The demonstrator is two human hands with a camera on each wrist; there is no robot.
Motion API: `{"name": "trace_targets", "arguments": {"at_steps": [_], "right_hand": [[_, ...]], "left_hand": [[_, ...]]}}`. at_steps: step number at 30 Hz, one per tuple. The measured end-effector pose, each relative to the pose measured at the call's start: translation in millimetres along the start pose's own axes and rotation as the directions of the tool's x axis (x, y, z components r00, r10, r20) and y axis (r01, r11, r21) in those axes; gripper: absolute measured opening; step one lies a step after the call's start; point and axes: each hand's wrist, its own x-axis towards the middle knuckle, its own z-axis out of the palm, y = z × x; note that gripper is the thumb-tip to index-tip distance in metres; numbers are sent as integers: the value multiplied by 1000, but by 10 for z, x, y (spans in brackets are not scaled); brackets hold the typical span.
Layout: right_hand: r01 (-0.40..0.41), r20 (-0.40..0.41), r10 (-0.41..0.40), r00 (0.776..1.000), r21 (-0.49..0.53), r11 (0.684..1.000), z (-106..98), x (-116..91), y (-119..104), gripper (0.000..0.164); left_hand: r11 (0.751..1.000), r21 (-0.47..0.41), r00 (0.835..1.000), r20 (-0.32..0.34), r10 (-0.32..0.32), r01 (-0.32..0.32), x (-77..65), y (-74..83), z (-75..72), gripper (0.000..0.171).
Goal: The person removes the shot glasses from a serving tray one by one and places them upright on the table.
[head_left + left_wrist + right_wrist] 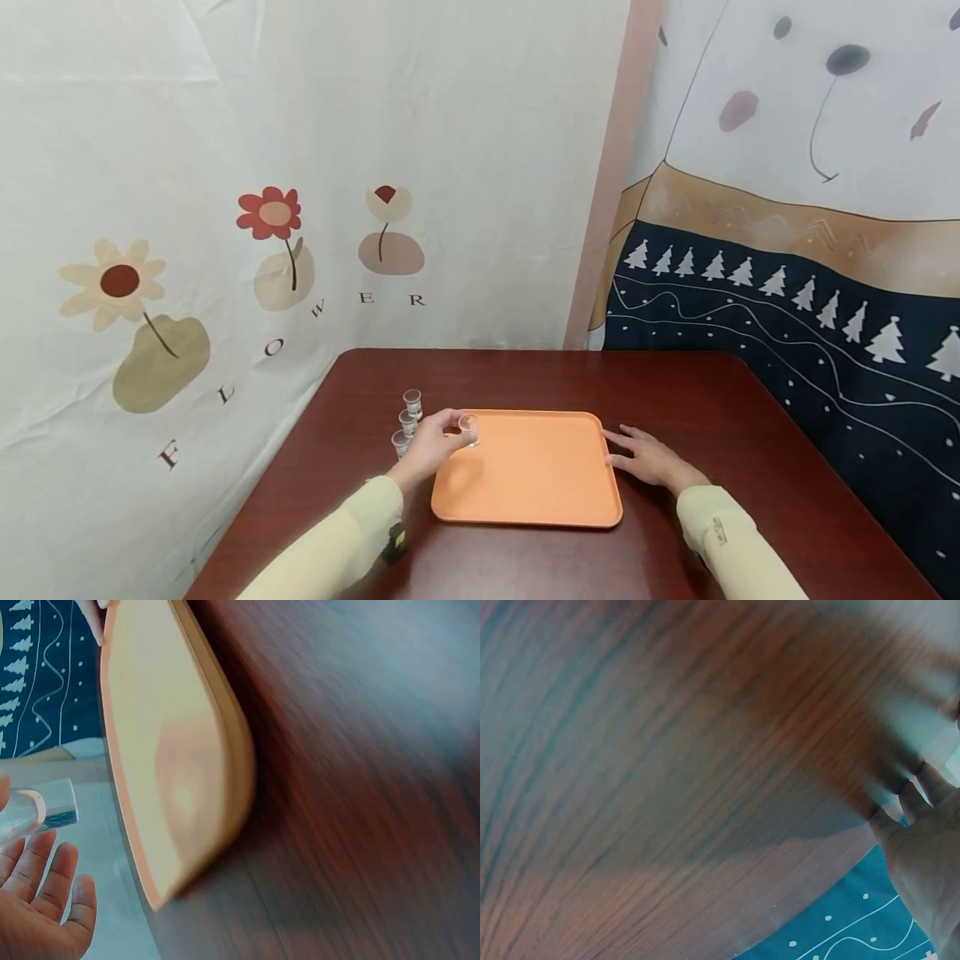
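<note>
Between thumb and fingers, my left hand [433,442] pinches a small clear shot glass [468,427] over the left part of an orange tray [536,475]. The left wrist view shows the same glass [39,811] at the frame's left edge, above the curved fingers of the hand [45,900]. At the tray's right rim, my right hand [651,458] lies with its fingers extended, fingertips at the edge. In the right wrist view that hand [926,840] is partly cut off at the right side.
Three more clear shot glasses stand in a row left of the tray: the far one [412,403], the middle one [408,423] and the near one [401,442], partly behind my left hand. The dark red wooden table [517,567] meets patterned cloth [480,167] behind it.
</note>
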Motion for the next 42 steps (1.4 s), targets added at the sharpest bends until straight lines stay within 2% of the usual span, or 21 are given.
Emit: {"name": "trace_targets", "arguments": {"at_steps": [4, 10, 16, 27, 37, 42], "right_hand": [[-13, 5, 13, 1000, -6, 1000, -5, 9, -2, 66], [-5, 4, 5, 1000, -3, 1000, -5, 11, 3, 65], [1, 6, -1, 1000, -5, 1000, -12, 1, 16, 65], [11, -4, -11, 1000, -6, 1000, 15, 2, 29, 66], [-8, 0, 8, 1000, -1, 1000, 26, 0, 17, 69], [-11, -8, 11, 1000, 2, 1000, 27, -4, 9, 67]], "left_hand": [[999, -13, 999, -34, -36, 36, -83, -79, -169, 24], [998, 36, 995, -82, -53, 56, -201, -200, -379, 25], [996, 30, 993, -84, -83, 86, -359, -327, -512, 27], [985, 77, 985, -90, -148, 155, -635, -563, -703, 29], [979, 98, 980, -106, -166, 176, -693, -730, -767, 28], [977, 90, 979, -94, -183, 191, -660, -715, -828, 40]]}}
